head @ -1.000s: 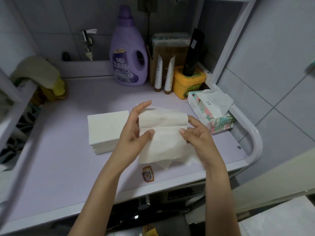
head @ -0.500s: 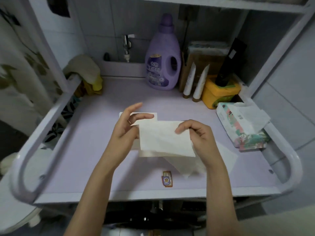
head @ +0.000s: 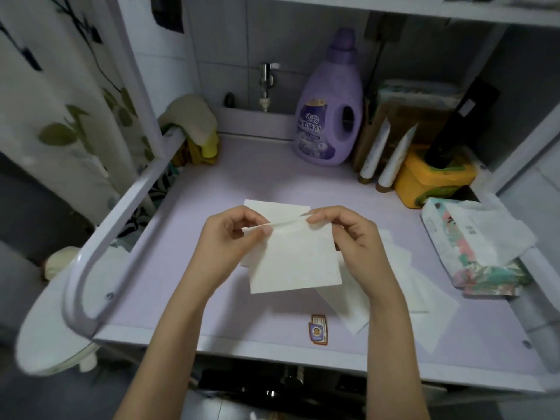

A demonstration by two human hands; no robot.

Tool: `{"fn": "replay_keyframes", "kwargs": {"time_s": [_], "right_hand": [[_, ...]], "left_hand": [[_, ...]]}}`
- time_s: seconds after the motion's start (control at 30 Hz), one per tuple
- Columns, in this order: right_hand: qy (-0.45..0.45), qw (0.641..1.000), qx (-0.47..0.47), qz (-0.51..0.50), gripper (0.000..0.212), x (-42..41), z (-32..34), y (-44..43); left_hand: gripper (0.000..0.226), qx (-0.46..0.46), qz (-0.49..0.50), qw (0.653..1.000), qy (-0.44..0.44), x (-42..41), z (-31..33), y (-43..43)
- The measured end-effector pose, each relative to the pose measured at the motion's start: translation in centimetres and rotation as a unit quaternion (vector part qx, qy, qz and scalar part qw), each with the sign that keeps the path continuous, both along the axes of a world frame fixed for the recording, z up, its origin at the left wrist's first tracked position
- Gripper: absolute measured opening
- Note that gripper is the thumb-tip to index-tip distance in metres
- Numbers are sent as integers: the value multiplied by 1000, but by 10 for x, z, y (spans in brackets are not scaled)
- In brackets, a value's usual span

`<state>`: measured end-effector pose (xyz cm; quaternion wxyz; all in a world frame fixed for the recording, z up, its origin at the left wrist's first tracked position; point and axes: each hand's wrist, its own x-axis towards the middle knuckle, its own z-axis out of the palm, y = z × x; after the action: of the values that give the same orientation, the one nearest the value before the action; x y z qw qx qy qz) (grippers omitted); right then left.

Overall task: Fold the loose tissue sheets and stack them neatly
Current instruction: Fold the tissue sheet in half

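- Left hand [head: 230,234] and right hand [head: 345,234] each pinch a top corner of the tissue sheet [head: 297,262], likely to square its fold.
- It hangs over the folded stack [head: 272,207]; loose sheets [head: 430,298] lie near right, within reach.

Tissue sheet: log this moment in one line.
left hand: pinches tissue sheet | right hand: pinches tissue sheet | stack: behind hands
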<state>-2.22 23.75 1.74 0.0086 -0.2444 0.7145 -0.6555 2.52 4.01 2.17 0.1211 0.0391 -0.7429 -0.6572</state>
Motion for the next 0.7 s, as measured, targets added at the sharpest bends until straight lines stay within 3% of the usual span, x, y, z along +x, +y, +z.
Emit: {"fn": "replay_keyframes", "kwargs": {"time_s": [0.07, 0.2, 0.3, 0.47, 0.6, 0.7], "right_hand": [[-36, 999, -10, 9, 31, 1, 1, -1], [-94, 994, 30, 54, 26, 0, -1, 2], [-109, 993, 50, 0, 7, -4, -4, -3], [-122, 985, 26, -118, 30, -20, -12, -17], [-120, 977, 86, -152, 46, -25, -20, -28], [-113, 966, 130, -192, 45, -29, -28, -31]], "left_hand": [[11, -7, -5, 1000, 11, 1, 2, -3], [11, -4, -3, 1000, 26, 1, 5, -5], [8, 32, 34, 999, 16, -4, 5, -5], [6, 54, 38, 996, -56, -9, -6, -10], [7, 21, 122, 991, -43, -16, -17, -10], [7, -22, 155, 986, -51, -20, -26, -11]]}}
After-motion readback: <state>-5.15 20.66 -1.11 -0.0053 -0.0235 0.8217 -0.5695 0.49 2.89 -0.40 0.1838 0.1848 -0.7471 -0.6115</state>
